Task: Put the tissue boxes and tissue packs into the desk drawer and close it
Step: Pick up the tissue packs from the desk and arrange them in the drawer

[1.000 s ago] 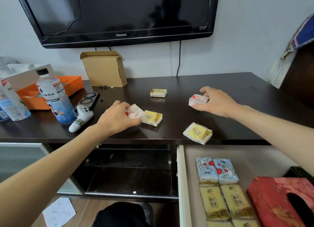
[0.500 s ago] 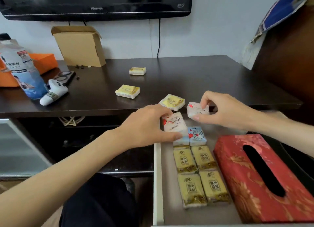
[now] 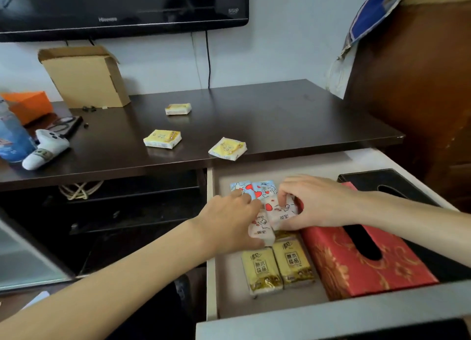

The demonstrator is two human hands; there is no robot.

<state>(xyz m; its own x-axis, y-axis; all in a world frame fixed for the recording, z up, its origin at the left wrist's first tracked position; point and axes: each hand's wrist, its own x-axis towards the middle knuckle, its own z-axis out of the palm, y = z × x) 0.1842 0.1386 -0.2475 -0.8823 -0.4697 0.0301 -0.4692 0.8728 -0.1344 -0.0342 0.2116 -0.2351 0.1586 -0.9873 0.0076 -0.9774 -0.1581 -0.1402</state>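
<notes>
The white drawer (image 3: 275,322) stands pulled out below the dark desk (image 3: 254,120). Inside it lie yellow tissue packs (image 3: 277,268), two blue-and-red packs (image 3: 254,188), a red tissue box (image 3: 356,263) and a black tissue box (image 3: 382,184). My left hand (image 3: 229,222) holds a white pack with red hearts (image 3: 261,229) down over the yellow packs. My right hand (image 3: 316,202) grips a second white heart pack (image 3: 280,211) right beside it. Three yellow packs remain on the desk: a near pack (image 3: 227,148), a middle pack (image 3: 162,139) and a far pack (image 3: 178,109).
A cardboard box (image 3: 86,77), an orange box (image 3: 28,105), a water bottle (image 3: 12,138) and a white controller (image 3: 46,148) sit at the desk's left. A TV (image 3: 122,6) hangs above. Dark open shelves (image 3: 127,207) lie left of the drawer.
Both hands carried the white heart packs from the desk top down into the drawer. They now rest low over the yellow packs. The view tilted down and right.
</notes>
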